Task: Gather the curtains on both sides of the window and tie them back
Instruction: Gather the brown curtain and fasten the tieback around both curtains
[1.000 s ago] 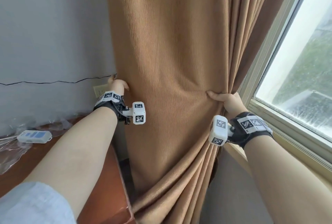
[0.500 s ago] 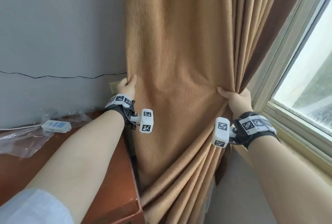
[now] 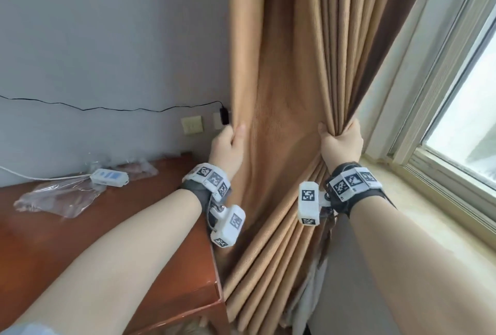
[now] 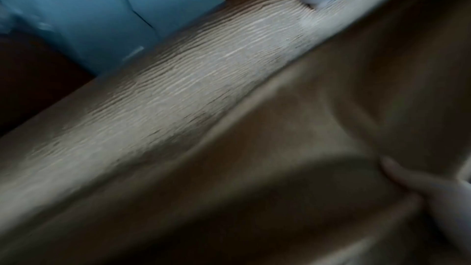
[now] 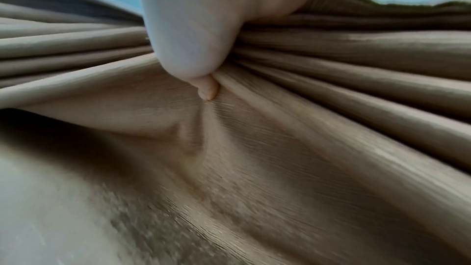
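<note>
The head view looks forward and slightly down from above both forearms, taking in the tan curtain point(image 3: 281, 93), the desk point(image 3: 80, 227) at left and the window point(image 3: 461, 109) at right. The left wrist view sits close against the same curtain point(image 4: 178, 88) — blurred, fabric filling most of it. The right wrist view looks along the right hand point(image 5: 203, 27) into gathered folds point(image 5: 331, 67) — very near.

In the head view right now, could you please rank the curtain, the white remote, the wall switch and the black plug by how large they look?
1. curtain
2. white remote
3. wall switch
4. black plug, partly hidden by the curtain's edge, so unsure.
</note>
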Motion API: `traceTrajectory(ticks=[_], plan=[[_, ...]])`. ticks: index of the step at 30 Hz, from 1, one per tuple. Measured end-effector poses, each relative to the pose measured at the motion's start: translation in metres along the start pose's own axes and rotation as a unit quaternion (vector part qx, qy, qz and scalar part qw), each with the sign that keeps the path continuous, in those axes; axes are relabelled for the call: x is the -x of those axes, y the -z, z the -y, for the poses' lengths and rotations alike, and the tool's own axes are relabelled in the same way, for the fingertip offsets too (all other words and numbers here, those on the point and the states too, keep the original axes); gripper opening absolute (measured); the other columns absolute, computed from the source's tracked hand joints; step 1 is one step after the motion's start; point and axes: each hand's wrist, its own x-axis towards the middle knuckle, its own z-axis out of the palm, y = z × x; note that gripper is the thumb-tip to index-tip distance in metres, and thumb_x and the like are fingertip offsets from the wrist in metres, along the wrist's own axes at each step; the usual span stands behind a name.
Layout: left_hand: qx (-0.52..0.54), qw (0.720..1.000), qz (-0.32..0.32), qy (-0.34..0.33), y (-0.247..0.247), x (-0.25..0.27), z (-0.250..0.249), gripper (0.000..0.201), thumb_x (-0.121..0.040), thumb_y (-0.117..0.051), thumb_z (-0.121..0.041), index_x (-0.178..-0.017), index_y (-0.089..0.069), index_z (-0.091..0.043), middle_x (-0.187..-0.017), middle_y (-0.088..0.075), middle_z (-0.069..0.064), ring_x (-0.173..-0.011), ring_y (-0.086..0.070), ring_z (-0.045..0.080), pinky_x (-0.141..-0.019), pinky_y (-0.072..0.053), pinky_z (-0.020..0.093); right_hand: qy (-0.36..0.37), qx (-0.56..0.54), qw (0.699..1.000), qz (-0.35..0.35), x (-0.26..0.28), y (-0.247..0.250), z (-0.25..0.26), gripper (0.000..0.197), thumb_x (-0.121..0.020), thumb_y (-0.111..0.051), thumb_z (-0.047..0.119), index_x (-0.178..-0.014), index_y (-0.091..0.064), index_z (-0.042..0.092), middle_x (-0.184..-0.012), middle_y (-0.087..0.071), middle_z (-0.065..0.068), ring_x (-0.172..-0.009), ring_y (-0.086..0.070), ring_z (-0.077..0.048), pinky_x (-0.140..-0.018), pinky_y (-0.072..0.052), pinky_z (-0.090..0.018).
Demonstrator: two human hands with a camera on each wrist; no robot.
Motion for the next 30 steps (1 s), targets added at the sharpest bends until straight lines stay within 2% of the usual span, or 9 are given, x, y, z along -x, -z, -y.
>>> traceTrajectory(ticks=[5, 8, 10, 12, 16, 19, 24, 28, 30], plan=[[-0.050, 0.986, 0.100, -0.120, -0.024, 0.029, -0.030, 0.046, -0.096, -0.049, -0.031, -0.059, -0.024, -0.020, -0.059, -0.033, -0.003, -0.053, -0.032, 0.010, -0.058, -0.025, 0.027, 0.006, 0.003, 1.000, 0.014, 0.004, 0.004, 0.003, 0.040, -0.086, -0.062, 0.026, -0.120, -0.047, 0.011, -0.113, -0.060, -0.009, -0.103, -0.057, -0.027, -0.079, -0.037, -0.024], [-0.076, 0.975, 0.142, -0.153, -0.034, 0.041, -0.046, 0.044, -0.098, -0.045, -0.029, -0.060, -0.024, -0.022, -0.061, -0.031, -0.007, -0.055, -0.032, 0.007, -0.059, -0.022, 0.026, 0.006, -0.001, 1.000, 0.020, 0.007, 0.008, 0.004, 0.042, -0.085, -0.062, 0.025, -0.121, -0.047, 0.010, -0.113, -0.060, -0.008, -0.101, -0.056, -0.024, -0.080, -0.038, -0.024], [-0.079, 0.968, 0.155, -0.183, -0.040, 0.047, -0.054, 0.039, -0.099, -0.044, -0.025, -0.063, -0.032, -0.017, -0.064, -0.035, -0.005, -0.058, -0.035, 0.014, -0.060, -0.025, 0.027, 0.008, -0.012, 1.000, 0.022, 0.009, 0.009, 0.004, 0.041, -0.084, -0.063, 0.024, -0.120, -0.048, 0.012, -0.108, -0.059, -0.005, -0.096, -0.056, -0.022, -0.080, -0.039, -0.024], [-0.075, 0.962, 0.168, -0.200, -0.047, 0.050, -0.060, 0.030, -0.099, -0.043, -0.021, -0.075, -0.044, -0.005, -0.072, -0.043, 0.003, -0.066, -0.044, 0.025, -0.065, -0.034, 0.034, 0.011, -0.025, 0.999, 0.027, 0.012, 0.010, 0.004, 0.040, -0.082, -0.063, 0.022, -0.119, -0.050, 0.013, -0.104, -0.060, -0.001, -0.094, -0.057, -0.019, -0.080, -0.040, -0.024], [-0.096, 0.957, 0.191, -0.197, -0.062, 0.048, -0.061, 0.022, -0.098, -0.041, -0.017, -0.090, -0.046, 0.003, -0.091, -0.052, 0.021, -0.080, -0.053, 0.040, -0.073, -0.041, 0.047, 0.025, -0.058, 0.996, 0.062, 0.019, 0.012, 0.002, 0.045, -0.080, -0.065, 0.020, -0.123, -0.053, 0.017, -0.111, -0.065, 0.001, -0.102, -0.060, -0.016, -0.092, -0.047, -0.032], [-0.110, 0.953, 0.211, -0.185, -0.072, 0.047, -0.061, 0.019, -0.097, -0.040, -0.015, -0.098, -0.046, 0.003, -0.102, -0.052, 0.022, -0.090, -0.055, 0.042, -0.079, -0.042, 0.050, 0.001, -0.113, 0.989, 0.098, 0.022, 0.015, 0.001, 0.045, -0.078, -0.066, 0.021, -0.123, -0.057, 0.020, -0.111, -0.067, 0.003, -0.103, -0.063, -0.014, -0.097, -0.048, -0.039], [-0.114, 0.950, 0.238, -0.168, -0.081, 0.047, -0.064, 0.025, -0.097, -0.037, -0.014, -0.113, -0.046, 0.002, -0.116, -0.050, 0.021, -0.101, -0.055, 0.039, -0.087, -0.043, 0.047, -0.017, -0.195, 0.969, 0.150, 0.024, 0.025, 0.006, 0.054, -0.078, -0.068, 0.031, -0.127, -0.054, 0.017, -0.118, -0.065, 0.001, -0.108, -0.061, -0.012, -0.101, -0.046, -0.034], [-0.113, 0.944, 0.270, -0.156, -0.085, 0.048, -0.062, 0.046, -0.095, -0.036, -0.014, -0.139, -0.032, -0.005, -0.138, -0.044, 0.017, -0.119, -0.051, 0.031, -0.099, -0.043, 0.041, 0.014, -0.105, 0.980, 0.169, 0.026, 0.026, 0.006, 0.079, -0.063, -0.081, 0.046, -0.128, -0.045, 0.020, -0.119, -0.061, 0.008, -0.109, -0.059, -0.008, -0.096, -0.047, -0.030], [-0.101, 0.942, 0.284, -0.145, -0.087, 0.049, -0.059, 0.050, -0.095, -0.038, -0.016, -0.143, -0.027, -0.005, -0.141, -0.041, 0.018, -0.124, -0.047, 0.032, -0.103, -0.040, 0.042, 0.029, -0.045, 0.990, 0.129, 0.026, 0.024, 0.007, 0.076, -0.067, -0.080, 0.041, -0.129, -0.042, 0.018, -0.116, -0.056, 0.010, -0.109, -0.056, -0.011, -0.093, -0.044, -0.027]])
